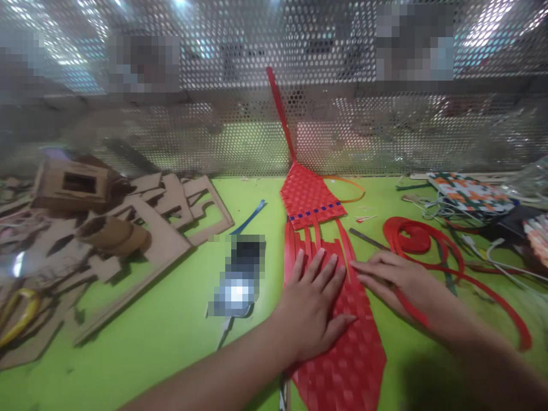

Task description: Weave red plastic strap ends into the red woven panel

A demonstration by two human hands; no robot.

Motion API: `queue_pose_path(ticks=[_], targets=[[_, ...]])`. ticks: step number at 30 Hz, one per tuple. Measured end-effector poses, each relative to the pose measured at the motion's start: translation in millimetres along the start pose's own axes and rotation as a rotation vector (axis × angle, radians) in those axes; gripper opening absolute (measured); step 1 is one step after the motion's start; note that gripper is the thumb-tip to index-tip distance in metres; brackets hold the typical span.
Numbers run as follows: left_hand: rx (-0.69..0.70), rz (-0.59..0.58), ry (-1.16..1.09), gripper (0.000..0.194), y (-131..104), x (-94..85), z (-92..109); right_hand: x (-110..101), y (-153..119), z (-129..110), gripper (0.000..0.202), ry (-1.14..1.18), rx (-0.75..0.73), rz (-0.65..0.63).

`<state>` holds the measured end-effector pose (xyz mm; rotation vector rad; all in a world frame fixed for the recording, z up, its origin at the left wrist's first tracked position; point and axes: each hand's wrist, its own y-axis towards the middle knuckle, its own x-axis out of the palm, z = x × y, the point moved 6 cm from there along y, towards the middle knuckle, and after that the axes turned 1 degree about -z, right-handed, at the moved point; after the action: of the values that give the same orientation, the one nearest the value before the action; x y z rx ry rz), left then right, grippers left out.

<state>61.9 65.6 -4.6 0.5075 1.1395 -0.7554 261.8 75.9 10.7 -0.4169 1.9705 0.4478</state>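
Note:
A red woven strip piece [338, 371] lies on the green table. Loose red strips run from its far end to a smaller woven section [310, 191] with a row of blue squares. My left hand [314, 305] rests flat on the larger weave, fingers spread over the strips. At the right edge, my right hand [396, 279] pinches a red strip between thumb and fingers; part of a strip shows below the palm. A thin dark flat bar [367, 238] reaches the right knuckles; whether the hand touches it, I cannot tell.
Cardboard pieces [158, 257] and yellow scissors handles [21, 314] lie left. Nearer the middle are a blurred phone [248, 251] and a blue strip [252, 216]. A red strip coil [411, 237], white cables [492, 251] and an orange-green woven piece [471, 194] lie right. A perforated metal panel [240, 137] stands behind.

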Motion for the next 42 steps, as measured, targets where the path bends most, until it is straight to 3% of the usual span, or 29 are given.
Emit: queue_pose_path(ticks=[6,25,33,38,42], targets=[[0.004,-0.025,-0.048,0.077,-1,3.7,-1,14,5,-7,0.042,0.116,0.033,-0.159],[0.031,-0.006,0.010,0.079,-2,7.5,0,30,-4,8,0.039,0.165,0.031,-0.048],[0.020,-0.001,-0.012,0.081,-1,7.3,-2,11,5,-7,0.040,0.189,0.011,-0.112],[0.031,0.014,-0.009,0.077,0,3.7,-1,-2,10,1,0.050,0.224,0.144,-0.107],[0.112,-0.004,-0.020,0.071,0,2.8,5,-1,8,8,0.053,0.307,0.217,-0.221]])
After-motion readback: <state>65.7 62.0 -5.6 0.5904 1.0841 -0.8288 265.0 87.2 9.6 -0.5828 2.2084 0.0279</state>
